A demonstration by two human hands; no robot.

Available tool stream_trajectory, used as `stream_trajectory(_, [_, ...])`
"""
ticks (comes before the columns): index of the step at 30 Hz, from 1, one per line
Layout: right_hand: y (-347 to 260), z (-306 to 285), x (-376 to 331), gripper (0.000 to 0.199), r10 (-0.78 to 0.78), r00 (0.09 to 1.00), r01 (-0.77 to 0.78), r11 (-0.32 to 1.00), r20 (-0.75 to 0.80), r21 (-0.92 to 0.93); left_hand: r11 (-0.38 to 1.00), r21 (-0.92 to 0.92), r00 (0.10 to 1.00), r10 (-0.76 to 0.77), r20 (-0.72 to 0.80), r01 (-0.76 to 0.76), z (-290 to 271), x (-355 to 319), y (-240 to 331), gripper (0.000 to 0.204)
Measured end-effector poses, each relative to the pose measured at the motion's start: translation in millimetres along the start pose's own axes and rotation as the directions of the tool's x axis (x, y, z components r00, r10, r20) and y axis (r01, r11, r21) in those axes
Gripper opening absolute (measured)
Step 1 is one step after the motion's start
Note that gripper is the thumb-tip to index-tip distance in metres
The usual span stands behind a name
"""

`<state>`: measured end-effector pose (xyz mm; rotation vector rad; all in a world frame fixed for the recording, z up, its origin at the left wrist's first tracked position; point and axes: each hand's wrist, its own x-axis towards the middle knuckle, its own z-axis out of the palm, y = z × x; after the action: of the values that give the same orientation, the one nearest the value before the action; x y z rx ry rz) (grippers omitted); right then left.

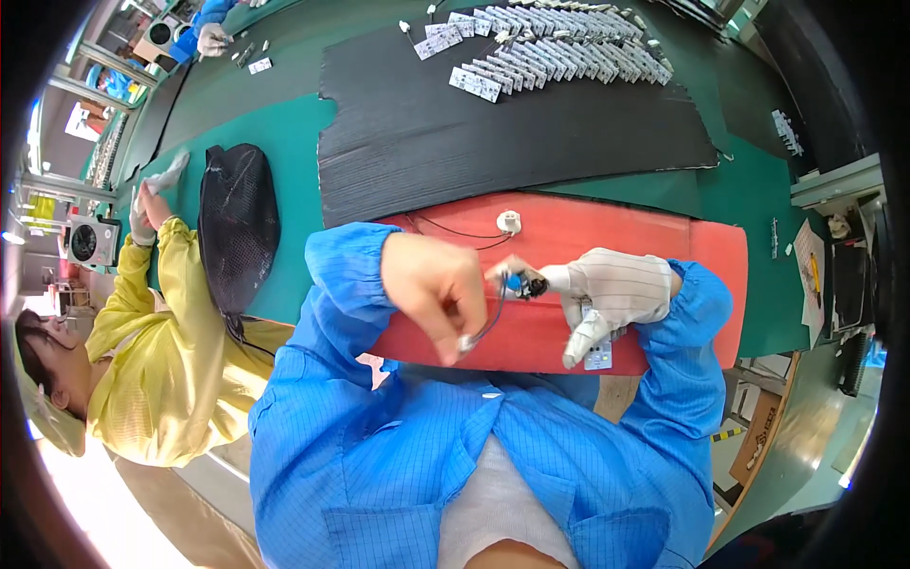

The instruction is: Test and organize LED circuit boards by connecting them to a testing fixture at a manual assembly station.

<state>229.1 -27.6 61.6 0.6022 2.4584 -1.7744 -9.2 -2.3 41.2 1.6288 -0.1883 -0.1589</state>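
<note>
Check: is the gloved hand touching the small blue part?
Touching. Head view: gloved right hand pinches the small blue part at its fingertips, no gap visible.

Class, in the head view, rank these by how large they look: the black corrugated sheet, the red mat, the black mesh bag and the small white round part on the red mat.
1. black corrugated sheet
2. red mat, partly hidden by the arms
3. black mesh bag
4. small white round part
</note>
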Motion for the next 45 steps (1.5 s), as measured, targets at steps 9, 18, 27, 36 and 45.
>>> stream_trajectory(9, [-13, 0, -11, 0.077, 0.322, 0.863, -0.143, 0.895, -0.389, 0.423, 0.959, -0.042, 0.96, 0.281, -0.004, -0.281, -35, -43, 1, 0.024])
stream_trajectory(18, [-9, -1, -12, 0.078, 0.234, 0.773, -0.027, 0.941, -0.589, 0.337, 0.823, -0.146, 0.719, 0.375, -0.586, -0.548, -32, -61, -24, 0.026])
stream_trajectory(27, [11, -11, -29, 0.071, 0.215, 0.516, 0.28, 0.873, -0.829, 0.4, 0.685, -0.08, 0.513, 0.457, -0.727, -0.724, -25, -91, -20, 0.023])
stream_trajectory(36, [5, -9, -27, 0.074, 0.218, 0.52, 0.295, 0.861, -0.826, 0.413, 0.912, 0.123, -0.001, 0.134, -0.991, 0.391, -56, -150, 5, 0.025])
stream_trajectory(45, [18, -2, -17, 0.059, 0.151, 0.561, 0.579, 0.632, -0.814, 0.516, 0.963, 0.232, 0.098, 0.22, -0.97, 0.135, -32, 0, -6, 0.032])
